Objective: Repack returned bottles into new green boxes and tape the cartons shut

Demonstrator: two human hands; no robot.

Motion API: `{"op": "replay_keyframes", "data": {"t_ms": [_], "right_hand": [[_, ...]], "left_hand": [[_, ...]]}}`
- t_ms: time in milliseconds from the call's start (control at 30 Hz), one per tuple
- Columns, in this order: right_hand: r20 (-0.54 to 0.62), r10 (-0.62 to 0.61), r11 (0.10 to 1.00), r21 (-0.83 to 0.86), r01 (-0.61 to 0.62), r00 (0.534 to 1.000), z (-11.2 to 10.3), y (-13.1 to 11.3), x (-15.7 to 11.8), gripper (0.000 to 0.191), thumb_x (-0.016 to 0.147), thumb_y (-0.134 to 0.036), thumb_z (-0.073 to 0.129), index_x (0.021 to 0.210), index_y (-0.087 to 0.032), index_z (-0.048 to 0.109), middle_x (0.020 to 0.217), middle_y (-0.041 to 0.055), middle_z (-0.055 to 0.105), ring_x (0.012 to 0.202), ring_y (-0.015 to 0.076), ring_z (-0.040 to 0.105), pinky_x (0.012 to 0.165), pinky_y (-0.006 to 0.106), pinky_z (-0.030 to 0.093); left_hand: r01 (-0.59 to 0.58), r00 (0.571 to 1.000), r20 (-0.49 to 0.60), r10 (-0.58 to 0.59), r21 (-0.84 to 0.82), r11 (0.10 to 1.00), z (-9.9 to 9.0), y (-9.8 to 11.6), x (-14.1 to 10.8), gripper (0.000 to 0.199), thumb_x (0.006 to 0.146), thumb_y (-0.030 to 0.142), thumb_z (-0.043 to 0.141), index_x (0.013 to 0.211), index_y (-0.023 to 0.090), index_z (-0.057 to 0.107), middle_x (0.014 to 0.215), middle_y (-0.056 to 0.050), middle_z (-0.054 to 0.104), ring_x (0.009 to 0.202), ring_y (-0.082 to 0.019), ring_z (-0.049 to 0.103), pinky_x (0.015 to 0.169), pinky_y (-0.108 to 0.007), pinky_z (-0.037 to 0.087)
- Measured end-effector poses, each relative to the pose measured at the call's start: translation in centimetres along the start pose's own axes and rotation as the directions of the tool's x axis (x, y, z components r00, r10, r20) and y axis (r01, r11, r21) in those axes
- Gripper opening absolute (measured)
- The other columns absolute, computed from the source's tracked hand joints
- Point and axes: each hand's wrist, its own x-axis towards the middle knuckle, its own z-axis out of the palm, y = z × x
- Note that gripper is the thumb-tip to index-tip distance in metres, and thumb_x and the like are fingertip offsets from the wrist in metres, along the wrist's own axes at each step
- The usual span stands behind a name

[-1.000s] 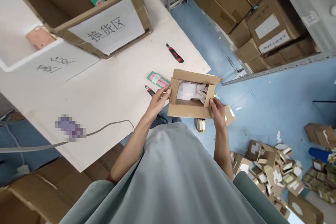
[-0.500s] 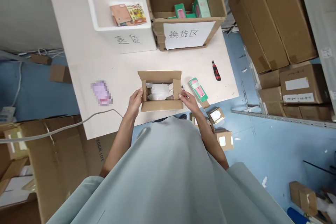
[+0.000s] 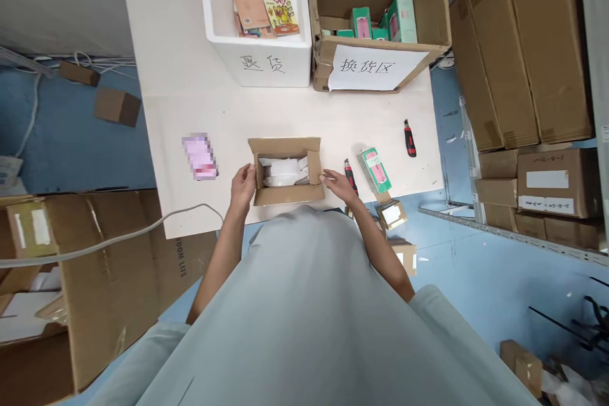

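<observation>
A small cardboard box (image 3: 289, 195) stands on the white table close to my body, its flaps folded outward. Inside lies white wrapping (image 3: 285, 172), which hides anything beneath it. My left hand (image 3: 243, 187) grips the box's left end, thumb at the near corner. At the right end is my right hand (image 3: 339, 185), fingers stretched and apart, fingertips at the flap's edge. Just beyond those fingers lies a red and black utility knife (image 3: 351, 176). Right of it is a green package with a pink window (image 3: 375, 169).
A second utility knife (image 3: 410, 138) lies farther right. A pixelated pink-purple item (image 3: 200, 157) is on the left. Behind stand a white foam bin (image 3: 266, 66) with booklets and a large cardboard box (image 3: 323, 70) with green packages. A cable (image 3: 143, 231) crosses the table's left corner.
The small box has shifted left and nearer my body, away from the knife. My right fingers have loosened from the right flap, uncovering the knife. The view has turned slightly.
</observation>
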Motion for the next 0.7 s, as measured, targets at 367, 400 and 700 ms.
{"op": "replay_keyframes", "data": {"t_ms": [367, 400, 700], "right_hand": [[-0.560, 0.031, 0.771, -0.514, -0.377, 0.828, -13.1, 7.1, -3.7, 0.092, 0.100, -0.049, 0.076, 0.175, -0.010, 0.039, 0.176, 0.0335, 0.045, 0.166, 0.0496, 0.039, 0.134, 0.070, 0.037], [-0.549, 0.064, 0.769, -0.505, -0.392, 0.833, -13.6, 7.9, -3.7, 0.094, 0.099, -0.046, 0.077, 0.175, -0.009, 0.037, 0.174, 0.0345, 0.047, 0.164, 0.0494, 0.043, 0.133, 0.068, 0.039], [-0.291, 0.076, 0.739, -0.626, -0.250, 0.954, -16.8, 8.2, -2.2, 0.061, 0.102, -0.025, 0.068, 0.161, -0.017, 0.053, 0.159, 0.0209, 0.062, 0.146, 0.0368, 0.059, 0.116, 0.050, 0.057]], "left_hand": [[-0.634, 0.756, 0.382, 0.531, 0.229, 0.738, 14.7, 11.0, -5.6, 0.053, 0.109, 0.041, 0.064, 0.158, 0.023, 0.063, 0.161, -0.015, 0.064, 0.156, -0.033, 0.056, 0.138, -0.050, 0.041], [-0.657, 0.713, 0.503, 0.489, 0.235, 0.716, 17.2, 11.1, -5.7, 0.059, 0.106, 0.039, 0.067, 0.163, 0.023, 0.061, 0.164, -0.015, 0.061, 0.157, -0.034, 0.055, 0.138, -0.051, 0.041], [-0.812, 0.506, 0.859, 0.078, 0.444, 0.379, 32.3, 9.6, -3.4, 0.112, 0.077, 0.002, 0.082, 0.179, 0.024, 0.041, 0.192, -0.023, 0.020, 0.179, -0.052, 0.012, 0.139, -0.074, 0.029]]}}
